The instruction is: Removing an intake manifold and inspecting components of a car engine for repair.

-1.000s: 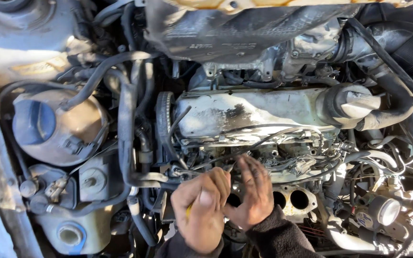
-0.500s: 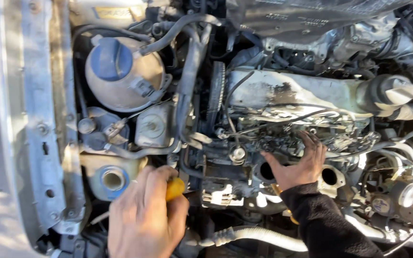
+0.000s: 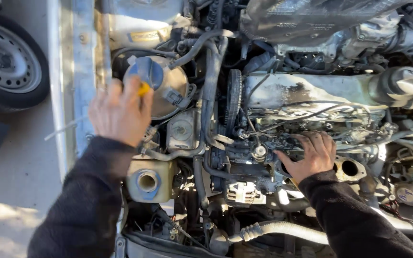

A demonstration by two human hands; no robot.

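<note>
**Risks over the open engine bay**

Our left hand [image 3: 120, 112] is lifted over the left side of the bay, fingers curled around a yellow-handled tool [image 3: 143, 89]; only the handle tip shows, just in front of the round reservoir with the blue cap [image 3: 156, 86]. A thin rod [image 3: 65, 128] juts left below the hand; we cannot tell whether it belongs to the tool.

Our right hand [image 3: 311, 155] rests spread and flat, holding nothing, on the greasy engine block [image 3: 283, 138], beside the open round ports [image 3: 347, 168].

We judge these hazards:
- The tool could slip from oily fingers and drop among the hoses [image 3: 206, 91].
- Loose grit or a small part could fall into the uncovered ports.
- The dark sleeve [image 3: 350, 215] may snag on wires near the toothed pulley [image 3: 233, 100].
</note>
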